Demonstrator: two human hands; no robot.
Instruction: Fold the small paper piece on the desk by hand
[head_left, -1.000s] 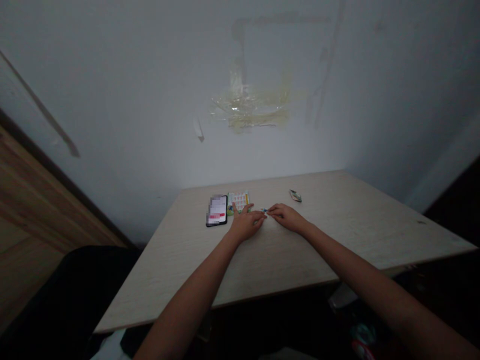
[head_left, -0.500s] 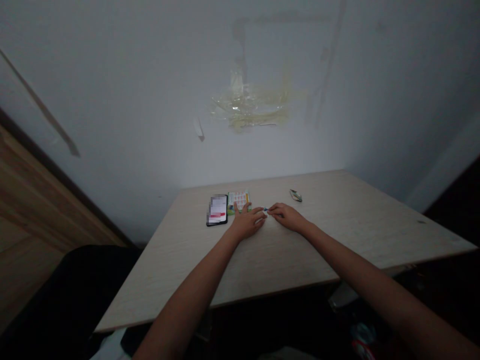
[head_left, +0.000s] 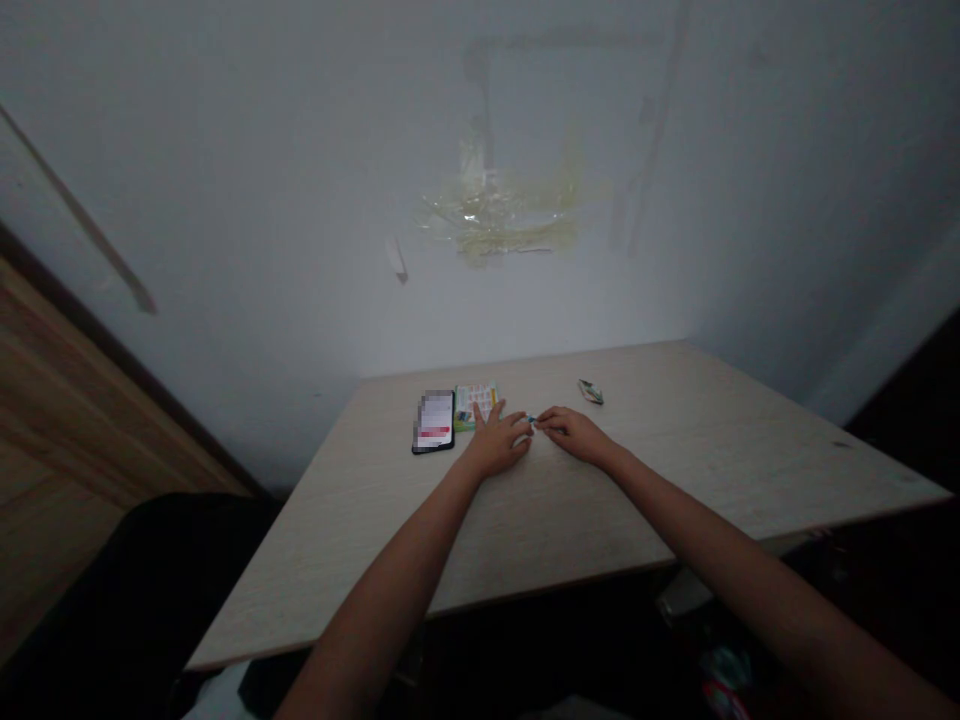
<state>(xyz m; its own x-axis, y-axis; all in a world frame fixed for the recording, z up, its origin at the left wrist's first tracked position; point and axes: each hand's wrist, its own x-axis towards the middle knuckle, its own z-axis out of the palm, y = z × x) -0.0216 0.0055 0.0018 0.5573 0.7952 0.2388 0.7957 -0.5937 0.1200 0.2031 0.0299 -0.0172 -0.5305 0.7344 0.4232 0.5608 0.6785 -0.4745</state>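
Observation:
My left hand [head_left: 496,440] rests with spread fingers, some of them over the lower right of a green-edged printed card or booklet [head_left: 469,397]. Between my two hands lies a small blue-and-white piece [head_left: 531,420], too small to name. The fingers of my right hand [head_left: 570,432] are pinched together at its right side. My left fingertips touch or nearly touch its left side. A phone [head_left: 433,420] with a lit screen lies left of the card.
The pale wooden table [head_left: 600,510] stands against a wall [head_left: 285,200] with peeling clear tape [head_left: 517,215]. A small crumpled-looking packet [head_left: 590,391] lies beyond my right hand. A dark object [head_left: 202,540] is beside the table's left edge.
My left fingers have shifted slightly on the card. The right hand stays pinched at the small piece, almost unmoved.

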